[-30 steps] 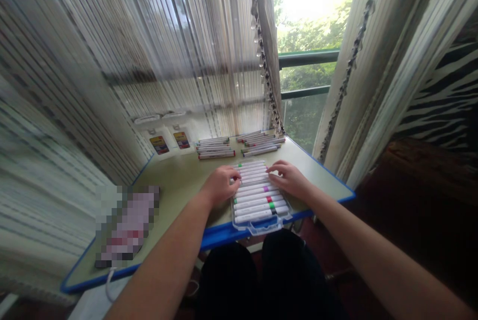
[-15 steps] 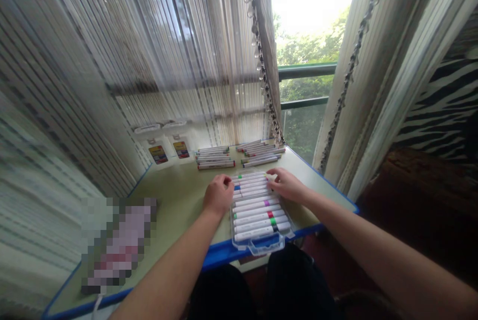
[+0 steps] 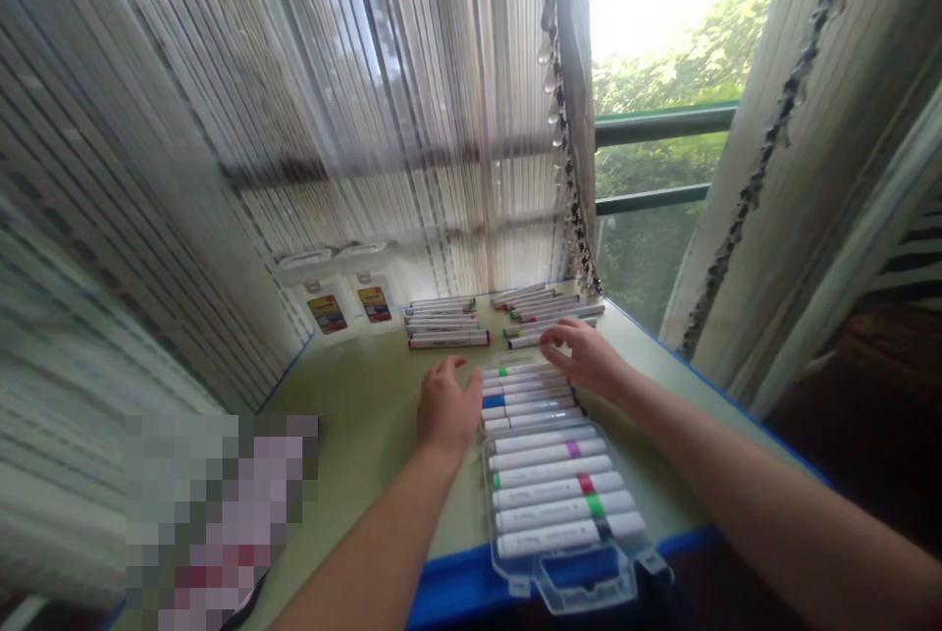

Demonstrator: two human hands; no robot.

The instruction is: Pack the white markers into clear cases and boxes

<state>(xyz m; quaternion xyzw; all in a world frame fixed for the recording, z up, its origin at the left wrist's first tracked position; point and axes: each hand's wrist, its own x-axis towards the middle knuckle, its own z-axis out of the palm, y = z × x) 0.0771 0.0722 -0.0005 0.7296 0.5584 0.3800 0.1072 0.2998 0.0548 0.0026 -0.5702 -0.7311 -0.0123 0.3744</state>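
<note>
My left hand [image 3: 447, 407] rests at the left edge of the clear plastic case [image 3: 585, 584], thumb apart from the fingers and nothing held. The case holds two rows of white markers [image 3: 549, 484] with coloured bands; a marker with a blue band [image 3: 494, 402] lies beside my left thumb. Above the case's far right corner is my right hand [image 3: 585, 354], fingers bent and apart from the thumb. Its fingertips are over the right end of a loose blue-ended marker [image 3: 524, 341]; whether they touch it is unclear.
Two loose groups of markers lie at the table's back, the left group [image 3: 445, 322] and the right group [image 3: 549, 302]. Two clear packages with labels [image 3: 326, 314] stand by the curtain [image 3: 456, 121]. A blurred pinkish item [image 3: 242, 523] lies at left on the table [image 3: 368, 415].
My right hand has moved from the case's right edge away to the loose markers behind it. My left hand's fingers have spread beside the case. The view has shifted closer.
</note>
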